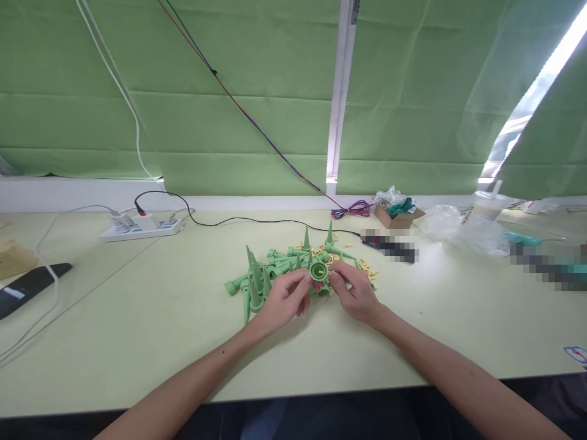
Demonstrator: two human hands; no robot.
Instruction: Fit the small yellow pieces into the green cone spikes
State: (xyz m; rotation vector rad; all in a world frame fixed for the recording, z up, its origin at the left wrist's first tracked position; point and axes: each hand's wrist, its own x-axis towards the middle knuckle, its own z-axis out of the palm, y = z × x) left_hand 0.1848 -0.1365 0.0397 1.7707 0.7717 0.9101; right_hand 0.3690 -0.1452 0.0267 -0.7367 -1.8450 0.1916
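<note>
My left hand (287, 296) is closed, thumb and fingers pinching a green plastic spike (318, 269) by its collar. Its round open end faces me, and a small yellowish bit shows inside. At the right of that rim is my right hand (355, 291), its fingers pinched together; whatever is between its fingertips is too small to make out. Behind and beside both hands lies a heap of similar green spikes (255, 278), some standing point up, others on their sides. Small yellow plastic pieces (367, 269) are scattered along the right of the heap.
A white power strip (142, 227) sits at the back left, with a black cable running right to a pixelated object (389, 245). A small cardboard box (398, 219), plastic bags (481, 235) and a lidded cup (488, 208) stand back right. A black flat object (34, 290) lies left.
</note>
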